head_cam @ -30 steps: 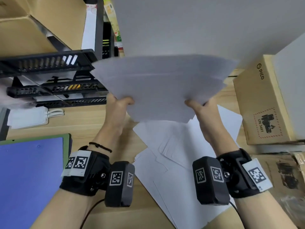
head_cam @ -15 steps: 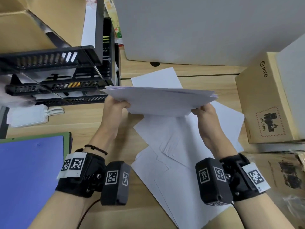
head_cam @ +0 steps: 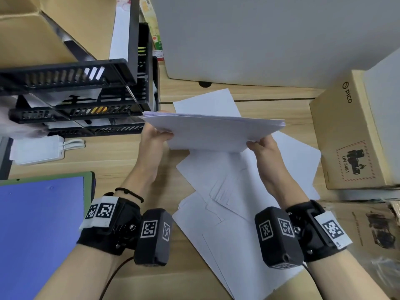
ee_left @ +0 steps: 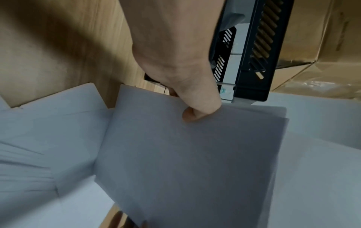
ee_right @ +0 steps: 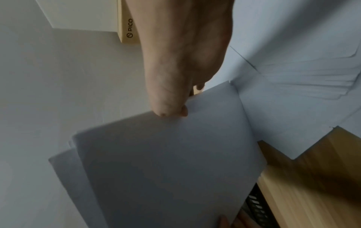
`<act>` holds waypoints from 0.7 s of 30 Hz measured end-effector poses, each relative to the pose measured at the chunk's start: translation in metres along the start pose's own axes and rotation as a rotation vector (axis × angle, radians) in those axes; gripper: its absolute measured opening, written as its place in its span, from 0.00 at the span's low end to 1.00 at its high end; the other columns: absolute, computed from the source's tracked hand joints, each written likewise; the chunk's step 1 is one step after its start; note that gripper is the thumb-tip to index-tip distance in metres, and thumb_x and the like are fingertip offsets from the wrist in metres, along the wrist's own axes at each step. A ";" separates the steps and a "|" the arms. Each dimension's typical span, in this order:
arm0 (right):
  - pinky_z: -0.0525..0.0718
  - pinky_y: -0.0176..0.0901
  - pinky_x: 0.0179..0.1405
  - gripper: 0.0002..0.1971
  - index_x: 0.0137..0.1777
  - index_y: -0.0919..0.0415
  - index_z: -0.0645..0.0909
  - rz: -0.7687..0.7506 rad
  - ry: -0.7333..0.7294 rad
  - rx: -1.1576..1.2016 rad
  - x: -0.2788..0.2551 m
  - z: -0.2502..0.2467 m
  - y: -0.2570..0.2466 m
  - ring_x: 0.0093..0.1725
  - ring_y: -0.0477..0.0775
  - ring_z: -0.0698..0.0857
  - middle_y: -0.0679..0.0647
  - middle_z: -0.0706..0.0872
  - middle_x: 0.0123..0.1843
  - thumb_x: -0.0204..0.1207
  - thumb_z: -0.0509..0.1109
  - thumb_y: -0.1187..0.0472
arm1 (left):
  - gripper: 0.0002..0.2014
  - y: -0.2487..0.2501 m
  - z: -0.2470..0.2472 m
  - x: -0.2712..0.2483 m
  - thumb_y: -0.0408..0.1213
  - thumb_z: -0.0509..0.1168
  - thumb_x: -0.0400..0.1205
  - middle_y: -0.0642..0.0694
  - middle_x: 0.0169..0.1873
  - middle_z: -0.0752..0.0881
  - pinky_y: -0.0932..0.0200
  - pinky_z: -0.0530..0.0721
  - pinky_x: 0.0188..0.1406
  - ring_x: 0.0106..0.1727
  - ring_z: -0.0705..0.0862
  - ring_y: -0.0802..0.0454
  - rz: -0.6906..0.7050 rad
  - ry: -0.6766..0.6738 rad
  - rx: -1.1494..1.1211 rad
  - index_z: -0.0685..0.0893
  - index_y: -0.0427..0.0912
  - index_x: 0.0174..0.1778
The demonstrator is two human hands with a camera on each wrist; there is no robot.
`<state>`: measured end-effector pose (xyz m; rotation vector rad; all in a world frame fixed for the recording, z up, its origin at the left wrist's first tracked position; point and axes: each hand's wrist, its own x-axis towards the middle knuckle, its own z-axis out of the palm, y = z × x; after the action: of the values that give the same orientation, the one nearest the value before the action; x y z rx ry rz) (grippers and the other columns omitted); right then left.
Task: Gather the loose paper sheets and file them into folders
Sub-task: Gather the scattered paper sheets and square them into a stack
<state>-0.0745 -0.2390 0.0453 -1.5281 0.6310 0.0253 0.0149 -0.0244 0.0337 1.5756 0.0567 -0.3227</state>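
Holding paper stack point(head_cam: 213, 132) between left hand point(head_cam: 152, 138) and right hand point(head_cam: 263, 148), fingers pinching opposite edges; light, floppy, sheets likely to slide apart.

A wooden desk point(head_cam: 121, 156) fills the frame. On it: loose sheets point(head_cam: 233, 213) fanned across the centre, a blue folder point(head_cam: 41, 230) at lower left, black trays point(head_cam: 71, 100) and a white charger point(head_cam: 36, 149) at upper left, a PICO box point(head_cam: 346, 135) at right.
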 end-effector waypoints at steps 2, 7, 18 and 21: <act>0.75 0.36 0.58 0.21 0.67 0.51 0.77 0.007 0.005 -0.001 0.001 0.001 0.000 0.60 0.42 0.80 0.46 0.84 0.62 0.81 0.57 0.73 | 0.20 0.000 0.002 -0.003 0.26 0.61 0.69 0.50 0.48 0.85 0.59 0.77 0.56 0.52 0.82 0.57 0.000 -0.008 -0.007 0.82 0.38 0.57; 0.70 0.34 0.60 0.23 0.79 0.49 0.67 0.018 -0.007 0.023 0.000 0.001 0.007 0.68 0.35 0.75 0.39 0.78 0.70 0.85 0.58 0.63 | 0.13 0.002 0.006 -0.007 0.23 0.57 0.82 0.60 0.46 0.84 0.71 0.77 0.52 0.50 0.82 0.69 0.050 0.017 -0.048 0.77 0.44 0.57; 0.80 0.34 0.59 0.14 0.62 0.49 0.80 -0.080 0.037 0.069 0.010 -0.005 -0.012 0.61 0.38 0.84 0.40 0.87 0.59 0.86 0.57 0.64 | 0.17 0.007 0.011 -0.007 0.27 0.50 0.89 0.56 0.56 0.87 0.69 0.81 0.49 0.57 0.85 0.62 0.079 -0.025 -0.162 0.78 0.40 0.69; 0.78 0.35 0.62 0.17 0.68 0.48 0.78 0.003 -0.119 -0.108 0.011 -0.008 0.002 0.63 0.33 0.82 0.38 0.85 0.64 0.86 0.55 0.64 | 0.19 -0.012 0.005 -0.010 0.29 0.51 0.88 0.56 0.61 0.86 0.71 0.82 0.50 0.59 0.85 0.63 -0.033 -0.028 -0.105 0.76 0.42 0.74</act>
<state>-0.0688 -0.2500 0.0393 -1.6166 0.5437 0.1534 0.0019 -0.0270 0.0241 1.4673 0.0768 -0.3628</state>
